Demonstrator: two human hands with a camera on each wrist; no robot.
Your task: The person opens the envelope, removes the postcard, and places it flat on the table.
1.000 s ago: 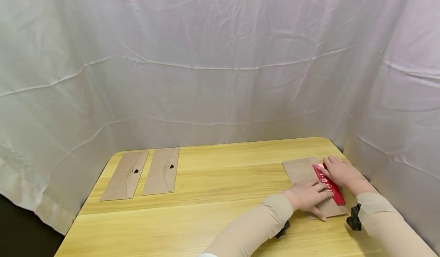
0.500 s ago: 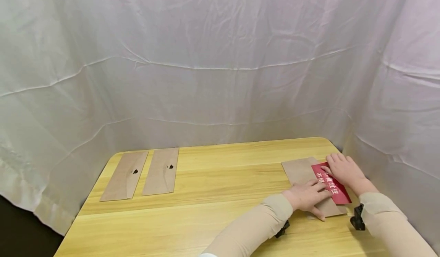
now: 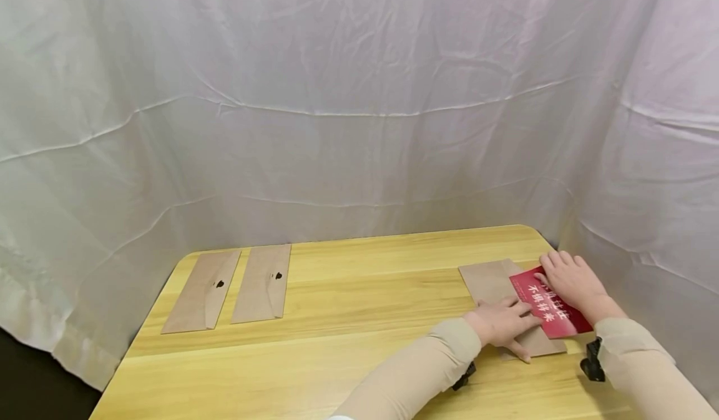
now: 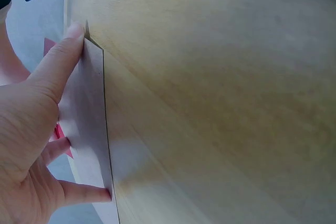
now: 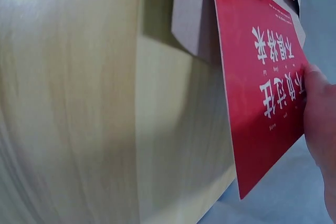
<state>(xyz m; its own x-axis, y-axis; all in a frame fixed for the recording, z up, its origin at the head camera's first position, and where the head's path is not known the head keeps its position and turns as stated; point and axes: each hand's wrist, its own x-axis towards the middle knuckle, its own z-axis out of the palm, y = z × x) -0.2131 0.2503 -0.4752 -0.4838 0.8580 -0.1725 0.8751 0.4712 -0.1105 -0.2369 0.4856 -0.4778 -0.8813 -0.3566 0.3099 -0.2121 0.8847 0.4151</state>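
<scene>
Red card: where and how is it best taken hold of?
Probably by the right edge of the red card, coming from the right, where the right hand holds it, thumb on top: the card is thin, and that edge sticks out past the envelope under the left hand.

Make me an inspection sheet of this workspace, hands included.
Surface: wood-grained table
Job's things: white-lettered red card, overlapping a brown envelope; whether part of it sits inside, I cannot tell. Two more envelopes lie flat at the table's left.
Clutter: nothing seen
Hands: left hand rests, spread, on the brown envelope; right hand grips the red card.
Cables: nothing seen
Surroundings: pale creased fabric behind and at both sides
</scene>
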